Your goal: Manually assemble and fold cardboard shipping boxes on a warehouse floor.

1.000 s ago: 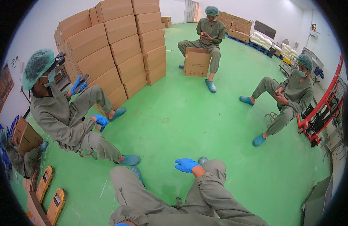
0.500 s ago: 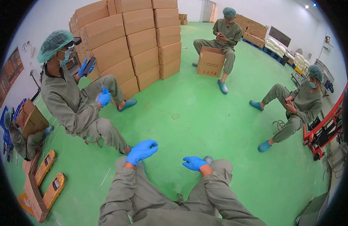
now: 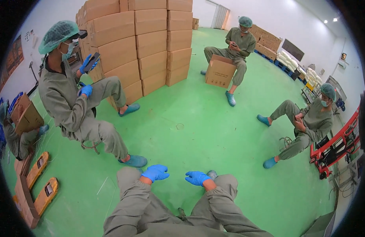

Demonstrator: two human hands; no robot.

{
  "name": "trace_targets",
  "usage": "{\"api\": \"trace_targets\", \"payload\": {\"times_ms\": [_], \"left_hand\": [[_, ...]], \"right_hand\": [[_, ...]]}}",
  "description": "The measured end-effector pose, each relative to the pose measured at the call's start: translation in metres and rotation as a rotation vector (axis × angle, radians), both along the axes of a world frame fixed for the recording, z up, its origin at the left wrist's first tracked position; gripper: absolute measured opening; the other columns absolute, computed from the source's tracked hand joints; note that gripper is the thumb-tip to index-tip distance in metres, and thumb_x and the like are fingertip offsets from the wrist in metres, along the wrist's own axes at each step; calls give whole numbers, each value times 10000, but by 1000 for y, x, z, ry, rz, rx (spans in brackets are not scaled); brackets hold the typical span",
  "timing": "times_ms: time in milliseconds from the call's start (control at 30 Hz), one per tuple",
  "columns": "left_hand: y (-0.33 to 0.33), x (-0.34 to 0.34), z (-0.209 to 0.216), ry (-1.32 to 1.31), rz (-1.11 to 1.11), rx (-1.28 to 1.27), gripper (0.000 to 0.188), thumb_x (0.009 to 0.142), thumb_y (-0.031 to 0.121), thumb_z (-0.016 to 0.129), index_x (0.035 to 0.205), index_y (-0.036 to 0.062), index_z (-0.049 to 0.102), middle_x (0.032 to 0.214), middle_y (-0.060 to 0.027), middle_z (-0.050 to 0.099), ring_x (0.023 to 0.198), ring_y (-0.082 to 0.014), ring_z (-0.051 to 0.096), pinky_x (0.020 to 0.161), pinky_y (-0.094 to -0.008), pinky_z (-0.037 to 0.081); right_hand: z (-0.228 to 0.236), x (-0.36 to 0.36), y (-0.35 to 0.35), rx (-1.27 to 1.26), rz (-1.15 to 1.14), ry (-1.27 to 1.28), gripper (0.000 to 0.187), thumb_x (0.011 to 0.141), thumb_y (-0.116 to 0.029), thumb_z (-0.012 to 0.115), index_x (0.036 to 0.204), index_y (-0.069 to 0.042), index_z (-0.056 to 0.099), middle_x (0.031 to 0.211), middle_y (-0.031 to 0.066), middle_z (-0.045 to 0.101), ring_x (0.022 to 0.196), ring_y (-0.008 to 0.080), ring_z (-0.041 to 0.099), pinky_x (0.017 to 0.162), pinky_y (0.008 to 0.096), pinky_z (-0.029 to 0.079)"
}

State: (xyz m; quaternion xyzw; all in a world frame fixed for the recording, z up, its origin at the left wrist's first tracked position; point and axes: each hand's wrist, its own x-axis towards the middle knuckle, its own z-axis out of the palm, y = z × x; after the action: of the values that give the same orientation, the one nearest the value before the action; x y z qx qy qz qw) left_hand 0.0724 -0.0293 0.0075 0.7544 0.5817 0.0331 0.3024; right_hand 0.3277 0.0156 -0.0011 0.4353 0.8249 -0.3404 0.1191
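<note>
My left hand (image 3: 155, 173), in a blue glove, hangs over the inner side of my left knee with its fingers stretched toward the right. Facing it, my right hand (image 3: 196, 178), gloved the same way, is near my right knee, its fingers pointing left. A small gap of green floor (image 3: 178, 152) shows between the two. Both hands hold nothing that I can see. Loose grey-green sleeves and trousers cover my arms and my spread legs.
A tall stack of cardboard boxes (image 3: 151, 47) stands ahead. Seated co-workers surround me; one at left holds a phone (image 3: 91, 62). An open carton (image 3: 221, 72) stands before another. Yellow pallet-jack forks (image 3: 46, 195) lie at lower left, red lifting equipment (image 3: 336, 142) at right.
My left hand has come down, and my hands are closer together. The left co-worker's free hand has dropped toward the lap. The whole view has shifted slightly.
</note>
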Motion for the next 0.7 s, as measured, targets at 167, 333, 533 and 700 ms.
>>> {"api": "trace_targets", "payload": {"times_ms": [167,333,533,700], "left_hand": [[1,-5,-11,25,3,-12,423,763,444,498,1005,110,590,1002,-154,599,939,-338,560,785,-430,453],[-6,-6,-6,48,26,-51,436,766,451,492,1019,109,589,1025,-155,593,956,-333,557,796,-426,452],[-7,-5,5,64,65,-59,460,769,455,493,1045,98,584,1044,-160,587,968,-331,555,814,-420,448],[-8,-6,2,71,57,-71,460,769,455,493,1043,97,585,1041,-158,589,967,-331,555,818,-415,447]], "right_hand": [[-9,4,0,35,-8,-2,501,830,-415,467,1181,-60,508,1084,151,593,1000,327,559,879,398,432],[-5,-1,-4,22,6,20,496,829,-412,470,1179,-62,509,1081,150,595,998,327,560,874,405,433],[4,3,-4,16,-23,48,497,827,-410,473,1184,-65,505,1070,144,602,993,327,562,871,406,435],[4,2,-4,40,-21,40,494,828,-407,473,1188,-70,503,1062,139,607,989,327,565,869,404,437]]}}
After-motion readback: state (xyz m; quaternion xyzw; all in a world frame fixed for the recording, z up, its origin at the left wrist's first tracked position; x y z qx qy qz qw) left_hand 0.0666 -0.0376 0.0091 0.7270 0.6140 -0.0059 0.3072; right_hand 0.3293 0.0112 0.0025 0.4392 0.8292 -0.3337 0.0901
